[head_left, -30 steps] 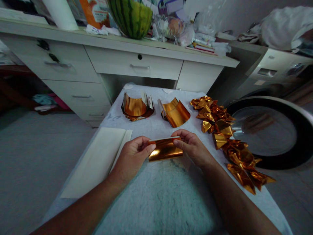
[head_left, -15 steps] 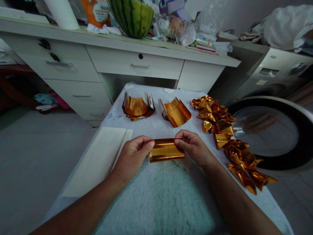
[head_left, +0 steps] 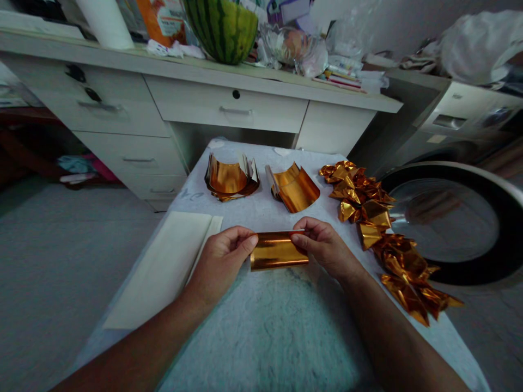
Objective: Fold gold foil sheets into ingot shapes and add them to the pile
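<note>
A sheet of shiny gold foil paper point(head_left: 278, 252) is held level above the cloth-covered table, its upper edge curled over. My left hand point(head_left: 224, 256) pinches its upper left corner between thumb and fingers. The upper right corner is gripped the same way by my right hand point(head_left: 324, 245). Beyond the hands lie a curved stack of gold foil sheets point(head_left: 231, 178) and a smaller curled stack of foil sheets point(head_left: 296, 188). Folded gold foil pieces point(head_left: 368, 218) run in a row along the table's right side.
Pale paper sheets point(head_left: 163, 267) lie at the left of the table point(head_left: 261, 337). Behind stands a white drawer desk point(head_left: 229, 103) bearing a cut watermelon point(head_left: 223, 27) and clutter. An open washing machine door point(head_left: 449, 223) borders the right side.
</note>
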### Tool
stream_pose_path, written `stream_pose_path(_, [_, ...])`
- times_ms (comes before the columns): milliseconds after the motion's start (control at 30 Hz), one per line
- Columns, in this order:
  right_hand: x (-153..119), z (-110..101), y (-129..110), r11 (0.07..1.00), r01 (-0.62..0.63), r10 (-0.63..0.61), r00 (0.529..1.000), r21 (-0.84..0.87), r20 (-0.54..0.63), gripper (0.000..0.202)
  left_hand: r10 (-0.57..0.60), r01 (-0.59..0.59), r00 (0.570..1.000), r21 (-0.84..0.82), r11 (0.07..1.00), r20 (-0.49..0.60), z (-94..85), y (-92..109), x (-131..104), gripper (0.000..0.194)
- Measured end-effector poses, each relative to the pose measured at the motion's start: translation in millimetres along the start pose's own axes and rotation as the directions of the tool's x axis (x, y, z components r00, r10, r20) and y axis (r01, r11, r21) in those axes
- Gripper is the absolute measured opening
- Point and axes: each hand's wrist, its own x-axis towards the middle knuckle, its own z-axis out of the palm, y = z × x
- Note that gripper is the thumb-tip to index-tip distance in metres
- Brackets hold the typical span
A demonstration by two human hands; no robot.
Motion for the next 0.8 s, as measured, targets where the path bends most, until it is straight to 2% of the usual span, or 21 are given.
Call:
stream_pose_path(667, [-0.2,-0.3,0.2,1.0,-0.01,0.009,1.0,-0.025,-0.016,0.034,-0.011,0.011,1.0,-0.017,1.0,-0.005,1.4,4.1,-0.2,0.02])
stream_pose_path(800, [0.8,0.3,1.3,0.998,-0.002,0.001,1.0,-0.055,-0.013,0.033,-0.005,0.005,1.0,0.026,1.0,-0.004,0.4,2.2,0.0,0.022])
